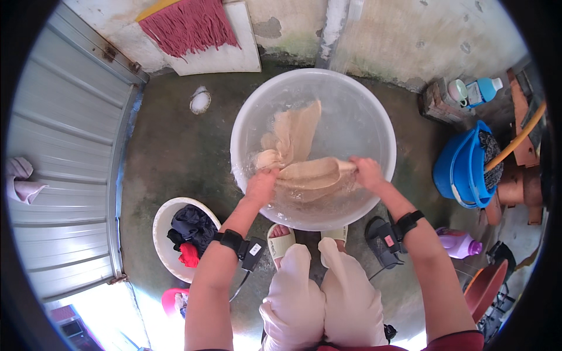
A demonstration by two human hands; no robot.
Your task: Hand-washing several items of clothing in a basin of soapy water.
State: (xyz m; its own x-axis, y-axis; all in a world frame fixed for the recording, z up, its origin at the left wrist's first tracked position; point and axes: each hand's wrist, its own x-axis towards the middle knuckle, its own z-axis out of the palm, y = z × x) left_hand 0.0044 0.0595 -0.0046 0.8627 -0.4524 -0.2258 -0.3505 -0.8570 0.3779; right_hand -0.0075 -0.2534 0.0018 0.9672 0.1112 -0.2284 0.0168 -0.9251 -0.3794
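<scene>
A large round whitish basin (314, 226) of water stands on the floor before me. In it lies a wet beige cloth (307, 173), part of it spread under the water towards the far left side. My left hand (262, 186) grips the cloth near the basin's left rim. Near the right side, my right hand (368, 173) is closed on the other end, so a stretch of fabric hangs between both hands at the water's surface. What kind of garment or cloth it is, I cannot tell.
A white tub (160, 232) with dark and red clothes stands at the lower left. Blue buckets (456, 164) holding a mop are at the right, near a purple detergent bottle (459, 243). A floor drain (200, 102) lies at the upper left, and a wall rises behind the basin.
</scene>
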